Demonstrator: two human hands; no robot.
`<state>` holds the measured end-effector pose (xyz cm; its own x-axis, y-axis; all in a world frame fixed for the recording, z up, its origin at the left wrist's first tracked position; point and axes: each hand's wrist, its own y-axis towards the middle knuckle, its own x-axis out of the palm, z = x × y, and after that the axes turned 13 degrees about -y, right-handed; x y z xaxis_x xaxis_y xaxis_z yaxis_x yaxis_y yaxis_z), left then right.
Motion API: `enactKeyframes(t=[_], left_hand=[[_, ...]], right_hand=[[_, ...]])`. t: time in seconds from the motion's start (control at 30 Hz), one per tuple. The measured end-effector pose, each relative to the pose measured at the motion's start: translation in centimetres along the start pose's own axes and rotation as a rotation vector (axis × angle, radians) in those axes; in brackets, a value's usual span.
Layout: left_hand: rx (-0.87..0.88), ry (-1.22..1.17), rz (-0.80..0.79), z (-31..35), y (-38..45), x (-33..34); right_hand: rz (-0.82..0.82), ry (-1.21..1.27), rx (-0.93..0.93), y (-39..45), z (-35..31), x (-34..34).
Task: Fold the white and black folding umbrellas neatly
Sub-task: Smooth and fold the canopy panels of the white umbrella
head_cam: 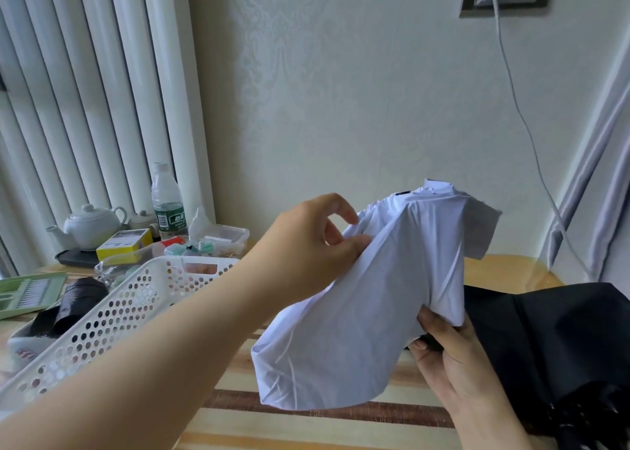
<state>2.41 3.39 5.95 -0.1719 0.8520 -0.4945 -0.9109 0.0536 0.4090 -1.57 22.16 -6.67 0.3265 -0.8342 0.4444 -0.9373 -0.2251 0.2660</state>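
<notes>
The white folding umbrella [375, 299] is held up over the table, its tip pointing up and away, its loose canopy hanging in folds. My left hand [306, 245] pinches a fold of the white canopy on its upper left side. My right hand [446, 354] grips the umbrella from below at its lower end, where a dark handle part just shows. The black umbrella [559, 347] lies loosely collapsed on the table at the right, behind and beneath my right hand.
A white perforated basket [112, 316] stands at the left on the striped tablecloth [306, 425]. Behind it are a white teapot [90, 226], a water bottle [167, 200], a yellow box [124, 245] and small clutter. A white cable [521, 115] hangs from a wall socket.
</notes>
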Motion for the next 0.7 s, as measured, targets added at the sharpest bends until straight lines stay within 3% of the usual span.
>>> enactKeyframes(t=[0.3,0.5,0.7], left_hand=[[-0.030,0.023,-0.021,0.9,1.1,0.0],[-0.125,-0.028,-0.140,0.5,0.2,0.0],[-0.034,-0.133,-0.039,-0.3,-1.3,0.3]], right_hand=[[-0.012,-0.059,0.047,-0.2,-0.2,0.5],[-0.002,-0.064,0.034,-0.2,-0.6,0.7],[0.033,-0.060,0.016,-0.1,-0.7,0.7]])
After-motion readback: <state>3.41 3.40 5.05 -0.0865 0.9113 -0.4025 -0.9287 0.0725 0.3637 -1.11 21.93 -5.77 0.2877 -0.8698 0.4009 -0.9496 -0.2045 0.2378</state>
